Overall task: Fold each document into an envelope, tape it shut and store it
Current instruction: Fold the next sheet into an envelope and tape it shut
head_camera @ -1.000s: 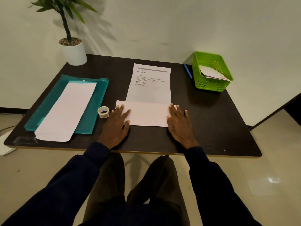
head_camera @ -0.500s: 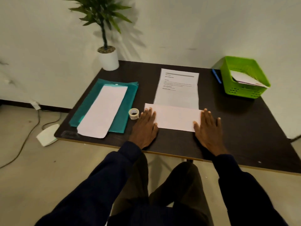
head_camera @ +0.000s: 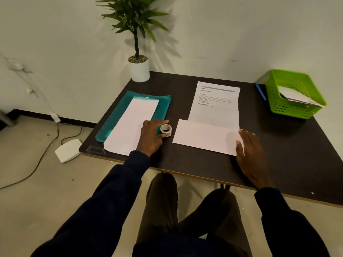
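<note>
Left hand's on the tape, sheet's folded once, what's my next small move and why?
Probably lift the tape roll toward the folded flap: your left hand grips it, and your right hand presses the flap's right end flat.

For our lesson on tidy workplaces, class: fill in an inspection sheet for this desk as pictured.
Surface: dark table, partly covered.
Job's things: printed document; white paper across its near end; tape roll; green basket holding papers.
Clutter: teal folder under a white sheet; blue pen; potted plant.
Grips: left hand holds the tape roll; right hand flat at the white paper's edge.
Cables: cable on floor, left.
Surroundings: white wall; white box on floor.
</note>
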